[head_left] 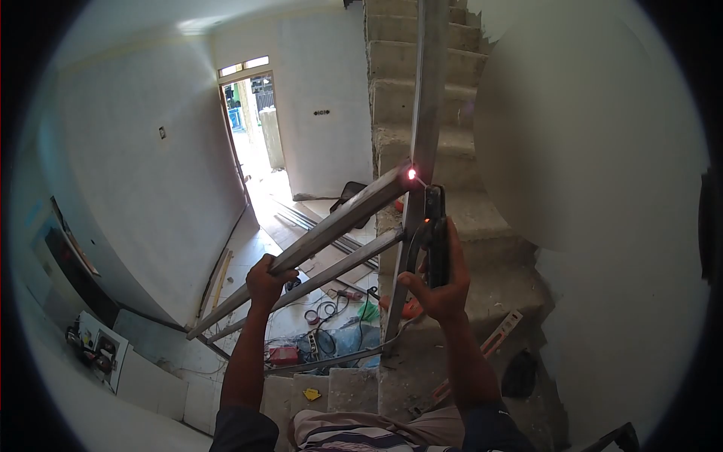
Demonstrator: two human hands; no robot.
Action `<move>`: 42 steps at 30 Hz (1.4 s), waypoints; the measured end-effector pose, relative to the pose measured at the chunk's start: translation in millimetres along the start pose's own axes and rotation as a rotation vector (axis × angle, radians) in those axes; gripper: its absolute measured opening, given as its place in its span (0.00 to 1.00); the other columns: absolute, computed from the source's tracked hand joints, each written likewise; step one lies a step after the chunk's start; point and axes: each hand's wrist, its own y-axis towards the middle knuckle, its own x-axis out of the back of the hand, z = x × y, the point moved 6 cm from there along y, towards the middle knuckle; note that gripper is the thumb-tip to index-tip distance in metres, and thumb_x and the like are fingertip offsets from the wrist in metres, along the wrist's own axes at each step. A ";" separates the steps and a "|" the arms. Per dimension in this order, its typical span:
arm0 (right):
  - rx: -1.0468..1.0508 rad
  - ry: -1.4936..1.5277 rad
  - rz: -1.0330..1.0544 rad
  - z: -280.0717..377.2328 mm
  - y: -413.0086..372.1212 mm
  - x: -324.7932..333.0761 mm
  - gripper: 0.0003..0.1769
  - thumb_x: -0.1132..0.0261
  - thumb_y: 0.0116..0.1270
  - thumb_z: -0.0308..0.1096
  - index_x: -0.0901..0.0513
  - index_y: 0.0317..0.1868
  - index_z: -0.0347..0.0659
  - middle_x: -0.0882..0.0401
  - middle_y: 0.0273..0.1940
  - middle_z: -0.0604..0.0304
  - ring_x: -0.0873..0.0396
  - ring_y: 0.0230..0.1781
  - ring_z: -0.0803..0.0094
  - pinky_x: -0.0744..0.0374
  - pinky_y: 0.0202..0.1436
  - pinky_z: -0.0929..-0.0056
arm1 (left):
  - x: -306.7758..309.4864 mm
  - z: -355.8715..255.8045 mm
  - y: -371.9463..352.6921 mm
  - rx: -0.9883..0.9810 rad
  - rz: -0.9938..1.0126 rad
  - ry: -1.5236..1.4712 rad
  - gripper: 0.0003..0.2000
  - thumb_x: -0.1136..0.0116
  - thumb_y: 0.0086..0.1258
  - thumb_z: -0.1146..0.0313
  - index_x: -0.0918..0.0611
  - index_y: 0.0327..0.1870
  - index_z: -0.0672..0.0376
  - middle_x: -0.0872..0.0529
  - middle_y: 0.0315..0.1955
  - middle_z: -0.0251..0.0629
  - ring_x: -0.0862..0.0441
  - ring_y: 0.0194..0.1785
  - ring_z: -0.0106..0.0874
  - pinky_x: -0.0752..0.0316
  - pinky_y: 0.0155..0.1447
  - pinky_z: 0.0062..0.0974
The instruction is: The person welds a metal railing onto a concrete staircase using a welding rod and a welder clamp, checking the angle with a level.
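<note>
My left hand (267,285) is wrapped round a square metal tube (339,218) that slopes up to a tall metal post (428,98). Closed around a black welding electrode holder (436,241), my right hand (444,290) is just right of the post. A thin electrode (421,181) reaches from the holder to the joint, where a bright pink-white glow (412,174) shows. Below the upper tube, a second sloping tube (331,273) also runs to the post. The welding cable (412,252) curves down beside my right hand.
Concrete stairs (467,211) rise ahead along the right wall. A red and white spirit level (497,335) leans on the steps, and a yellow piece (312,394) lies near my lap. Cables, a red box (284,355) and long metal bars (301,218) are on the floor below.
</note>
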 end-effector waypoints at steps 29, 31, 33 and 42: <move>-0.050 -0.177 0.029 15.3 -0.4 5.3 0.63 0.13 0.47 0.45 0.40 0.78 0.34 0.19 0.53 0.48 0.16 0.51 0.62 0.16 0.51 0.64 | -2.2 2.0 -1.0 -0.014 0.003 0.005 0.26 0.17 0.43 0.51 0.19 0.34 0.59 0.14 0.26 0.43 0.16 0.31 0.42 0.24 0.39 0.39; -0.196 0.170 0.002 11.0 3.9 6.0 0.63 0.13 0.46 0.45 0.39 0.78 0.34 0.19 0.53 0.48 0.15 0.50 0.62 0.15 0.49 0.64 | -1.2 5.3 0.1 -0.016 -0.002 0.005 0.26 0.17 0.43 0.51 0.19 0.34 0.59 0.14 0.26 0.43 0.16 0.31 0.42 0.24 0.39 0.39; -0.346 0.511 -0.028 -0.8 1.9 1.3 0.63 0.13 0.45 0.45 0.39 0.77 0.34 0.19 0.52 0.48 0.15 0.49 0.62 0.15 0.47 0.64 | -2.8 4.8 1.0 -0.017 -0.008 0.045 0.26 0.17 0.43 0.52 0.19 0.34 0.59 0.14 0.26 0.43 0.15 0.31 0.42 0.24 0.39 0.39; 0.122 -0.241 -0.113 7.3 -13.3 13.0 0.67 0.12 0.42 0.49 0.41 0.77 0.28 0.18 0.49 0.48 0.15 0.44 0.63 0.17 0.39 0.70 | -0.2 -0.4 0.1 0.023 0.016 0.024 0.24 0.17 0.44 0.55 0.19 0.34 0.60 0.14 0.26 0.44 0.15 0.32 0.43 0.24 0.39 0.39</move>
